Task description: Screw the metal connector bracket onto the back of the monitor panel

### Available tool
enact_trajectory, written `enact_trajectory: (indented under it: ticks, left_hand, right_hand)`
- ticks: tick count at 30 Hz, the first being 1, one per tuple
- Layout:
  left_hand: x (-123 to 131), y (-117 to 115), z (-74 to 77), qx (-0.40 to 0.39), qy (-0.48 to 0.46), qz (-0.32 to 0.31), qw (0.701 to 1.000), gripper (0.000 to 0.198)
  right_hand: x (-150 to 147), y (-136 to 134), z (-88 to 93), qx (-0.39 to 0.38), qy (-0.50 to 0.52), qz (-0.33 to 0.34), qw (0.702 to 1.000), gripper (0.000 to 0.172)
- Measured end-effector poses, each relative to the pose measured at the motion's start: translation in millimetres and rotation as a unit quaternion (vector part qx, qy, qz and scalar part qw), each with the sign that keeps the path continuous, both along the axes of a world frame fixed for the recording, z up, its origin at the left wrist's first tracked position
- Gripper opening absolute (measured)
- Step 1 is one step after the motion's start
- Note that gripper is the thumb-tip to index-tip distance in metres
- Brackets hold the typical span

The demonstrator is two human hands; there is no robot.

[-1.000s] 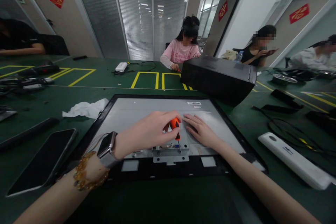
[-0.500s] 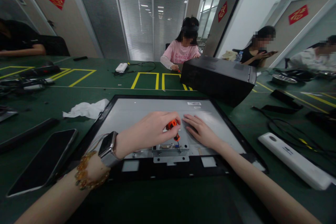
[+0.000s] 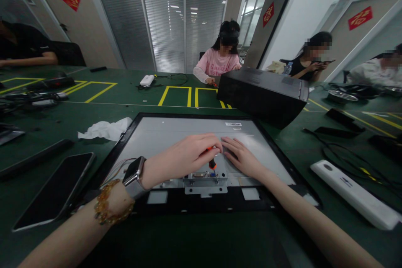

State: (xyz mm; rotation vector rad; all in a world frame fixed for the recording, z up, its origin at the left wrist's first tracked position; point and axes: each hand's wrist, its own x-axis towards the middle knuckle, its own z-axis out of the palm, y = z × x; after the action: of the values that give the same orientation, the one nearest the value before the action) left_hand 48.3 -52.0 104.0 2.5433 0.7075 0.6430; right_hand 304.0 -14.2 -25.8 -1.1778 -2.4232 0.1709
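A monitor lies face down before me, its grey metal back panel (image 3: 163,134) inside a black frame. My left hand (image 3: 182,157) is closed round an orange-handled screwdriver (image 3: 212,162), whose tip stands on the small metal port bracket (image 3: 205,178) near the panel's front edge. My right hand (image 3: 241,157) lies flat on the panel just right of the screwdriver, fingers stretched out and touching the left hand's fingertips. A watch and a bead bracelet are on my left wrist.
A black phone (image 3: 53,190) lies at my left, crumpled white tissue (image 3: 105,130) beyond it. A black box (image 3: 262,94) stands behind the monitor, a white bar (image 3: 354,194) and black cables at right. Other people sit at the far side of the green table (image 3: 125,96).
My left fingers have closed further over the screwdriver's handle, so less orange shows. The view has shifted slightly. My right hand stays flat on the panel.
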Motion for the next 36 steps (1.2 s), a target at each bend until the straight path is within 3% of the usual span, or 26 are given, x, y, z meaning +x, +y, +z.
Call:
enact_trajectory:
  ticks: [7,9,14,21,28,33,36]
  left_hand:
    - [-1.5,-4.6,1.7,0.020,0.015,-0.001,1.000,0.017]
    - [-1.5,-4.5,0.6,0.072,0.039,0.018,0.997,0.012]
    - [-2.2,-1.1,-4.2,0.208,0.117,0.071,0.969,0.039]
    - [-0.9,-5.1,-0.1,0.156,0.103,0.049,0.981,0.008]
    - [-1.4,-7.2,3.8,0.136,0.091,0.037,0.986,0.006]
    - [-0.5,-3.2,-0.8,0.160,0.106,0.063,0.979,0.028]
    - [-0.9,-2.7,-2.2,0.144,0.104,0.058,0.982,0.016]
  right_hand:
    - [0.4,0.8,0.5,0.001,-0.009,0.002,1.000,0.040]
    - [1.1,1.1,0.1,0.003,-0.007,0.004,1.000,0.041]
    - [2.5,1.4,-1.2,0.000,-0.007,0.001,1.000,0.043]
    - [0.8,0.4,1.5,-0.007,-0.015,0.002,1.000,0.043]
    - [0.7,0.4,1.4,-0.002,-0.016,0.000,1.000,0.043]
    - [1.7,1.1,-1.9,0.008,-0.002,0.001,1.000,0.043]
    - [1.9,0.6,-1.6,0.009,-0.001,-0.001,1.000,0.043]
